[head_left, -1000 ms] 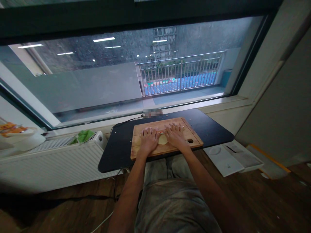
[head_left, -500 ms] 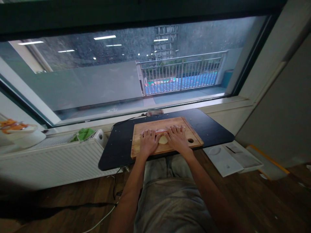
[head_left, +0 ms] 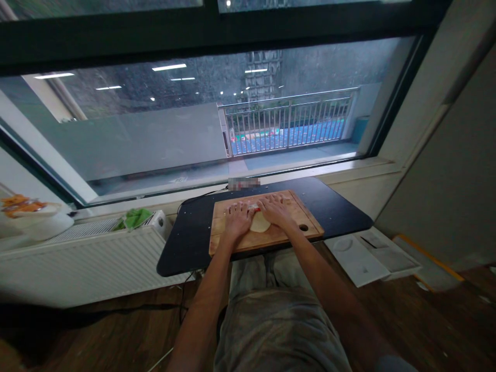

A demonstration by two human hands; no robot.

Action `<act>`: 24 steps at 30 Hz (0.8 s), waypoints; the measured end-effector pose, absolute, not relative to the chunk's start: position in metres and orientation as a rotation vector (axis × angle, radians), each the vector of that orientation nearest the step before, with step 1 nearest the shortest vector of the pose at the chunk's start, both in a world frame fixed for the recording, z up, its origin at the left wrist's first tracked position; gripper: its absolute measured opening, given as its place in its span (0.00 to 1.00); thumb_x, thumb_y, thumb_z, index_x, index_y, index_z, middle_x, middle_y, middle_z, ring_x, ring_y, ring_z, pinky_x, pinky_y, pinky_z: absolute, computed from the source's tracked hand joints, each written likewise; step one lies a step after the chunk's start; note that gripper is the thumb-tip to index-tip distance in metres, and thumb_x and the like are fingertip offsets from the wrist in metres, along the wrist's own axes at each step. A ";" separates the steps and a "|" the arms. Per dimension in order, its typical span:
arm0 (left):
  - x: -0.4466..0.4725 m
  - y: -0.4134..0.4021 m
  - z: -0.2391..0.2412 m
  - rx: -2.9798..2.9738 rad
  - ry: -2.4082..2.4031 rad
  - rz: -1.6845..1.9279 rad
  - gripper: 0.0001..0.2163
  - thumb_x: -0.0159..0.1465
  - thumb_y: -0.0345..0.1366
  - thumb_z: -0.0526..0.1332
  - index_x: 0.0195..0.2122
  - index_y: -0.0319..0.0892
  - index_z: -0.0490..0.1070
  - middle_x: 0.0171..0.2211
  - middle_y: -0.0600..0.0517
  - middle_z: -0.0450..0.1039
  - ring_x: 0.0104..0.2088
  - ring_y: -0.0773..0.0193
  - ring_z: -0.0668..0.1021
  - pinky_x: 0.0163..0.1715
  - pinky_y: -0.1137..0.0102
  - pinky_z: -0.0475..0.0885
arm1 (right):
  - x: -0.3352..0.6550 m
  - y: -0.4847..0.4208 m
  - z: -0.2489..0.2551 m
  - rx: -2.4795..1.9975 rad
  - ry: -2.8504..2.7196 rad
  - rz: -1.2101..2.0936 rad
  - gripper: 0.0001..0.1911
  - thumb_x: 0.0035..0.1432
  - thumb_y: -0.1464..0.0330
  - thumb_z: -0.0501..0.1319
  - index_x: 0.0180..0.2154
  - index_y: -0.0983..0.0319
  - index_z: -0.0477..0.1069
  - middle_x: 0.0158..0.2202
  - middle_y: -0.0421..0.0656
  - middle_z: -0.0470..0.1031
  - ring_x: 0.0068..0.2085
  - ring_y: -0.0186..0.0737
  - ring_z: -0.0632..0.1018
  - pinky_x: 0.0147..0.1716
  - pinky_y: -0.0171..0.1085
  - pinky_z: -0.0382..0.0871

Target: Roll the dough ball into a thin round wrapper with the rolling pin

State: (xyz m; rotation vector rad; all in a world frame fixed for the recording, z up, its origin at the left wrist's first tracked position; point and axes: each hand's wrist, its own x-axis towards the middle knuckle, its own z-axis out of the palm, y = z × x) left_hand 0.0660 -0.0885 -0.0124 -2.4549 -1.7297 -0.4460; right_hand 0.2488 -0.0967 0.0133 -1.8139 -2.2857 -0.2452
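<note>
A pale, flat round of dough [head_left: 260,223] lies on the wooden cutting board [head_left: 217,238], its near part showing between my wrists. Across its far side runs a rolling pin [head_left: 253,207], of which only a short red and white stretch is visible. My left hand [head_left: 237,219] covers the pin's left part with its fingers over the top. On the right part rests my right hand [head_left: 274,209], bent over it in the same way and a little farther forward. Both pin ends are hidden under the hands.
The board lies on a black table [head_left: 182,243] against the window. A radiator [head_left: 96,263] with a green cloth [head_left: 135,218] on it stands left. An open white box [head_left: 358,258] is low at the right. A cable hangs at the table's left.
Both hands have slid forward over the board with the rolling pin, the right one also a little leftward. More of the dough shows between them. The view has tilted slightly upward.
</note>
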 end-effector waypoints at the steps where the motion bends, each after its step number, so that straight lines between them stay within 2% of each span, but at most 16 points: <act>1: 0.066 -0.087 -0.012 -2.453 -1.742 -0.431 0.26 0.83 0.49 0.45 0.73 0.48 0.69 0.72 0.37 0.71 0.68 0.38 0.73 0.69 0.42 0.63 | 0.248 -0.096 0.014 -1.806 -2.300 -0.233 0.23 0.83 0.63 0.47 0.65 0.56 0.76 0.69 0.54 0.77 0.73 0.59 0.68 0.76 0.68 0.46; 6: 0.068 -0.079 -0.018 -2.415 -1.752 -0.482 0.27 0.83 0.50 0.47 0.76 0.46 0.67 0.70 0.37 0.73 0.67 0.38 0.73 0.70 0.44 0.63 | 0.249 -0.088 0.010 -1.818 -2.291 -0.208 0.24 0.83 0.63 0.46 0.66 0.55 0.75 0.70 0.54 0.76 0.73 0.60 0.68 0.75 0.68 0.49; 10: 0.067 -0.078 -0.025 -2.378 -1.698 -0.607 0.25 0.82 0.49 0.51 0.76 0.49 0.67 0.69 0.38 0.74 0.67 0.39 0.73 0.70 0.43 0.63 | 0.254 -0.078 0.003 -1.803 -2.340 -0.159 0.25 0.83 0.64 0.44 0.68 0.55 0.73 0.71 0.54 0.74 0.72 0.59 0.69 0.73 0.67 0.54; 13: 0.066 -0.077 -0.030 -2.385 -1.665 -0.686 0.24 0.82 0.47 0.52 0.75 0.50 0.68 0.68 0.38 0.75 0.68 0.40 0.72 0.71 0.44 0.63 | 0.257 -0.071 -0.005 -1.782 -2.335 -0.180 0.25 0.83 0.63 0.44 0.68 0.56 0.72 0.71 0.55 0.74 0.71 0.60 0.70 0.73 0.66 0.54; 16: 0.066 -0.076 -0.030 -2.365 -1.719 -0.764 0.23 0.81 0.45 0.55 0.73 0.45 0.72 0.67 0.36 0.75 0.69 0.40 0.72 0.72 0.44 0.62 | 0.258 -0.071 -0.014 -1.787 -2.237 -0.240 0.25 0.82 0.65 0.46 0.68 0.58 0.72 0.69 0.56 0.75 0.70 0.60 0.70 0.74 0.64 0.52; 20: 0.065 -0.077 -0.024 -2.331 -1.756 -0.927 0.18 0.77 0.37 0.58 0.63 0.44 0.79 0.66 0.38 0.76 0.67 0.40 0.73 0.71 0.44 0.64 | 0.258 -0.072 -0.021 -1.793 -2.152 -0.247 0.25 0.80 0.66 0.45 0.65 0.60 0.74 0.66 0.56 0.78 0.67 0.58 0.71 0.73 0.59 0.51; 24: 0.060 -0.078 -0.017 -2.219 -1.780 -1.232 0.13 0.76 0.34 0.56 0.46 0.45 0.83 0.53 0.41 0.82 0.58 0.44 0.78 0.64 0.49 0.72 | 0.258 -0.072 -0.020 -1.826 -2.090 -0.205 0.24 0.79 0.66 0.49 0.65 0.58 0.75 0.65 0.54 0.78 0.67 0.58 0.70 0.72 0.57 0.53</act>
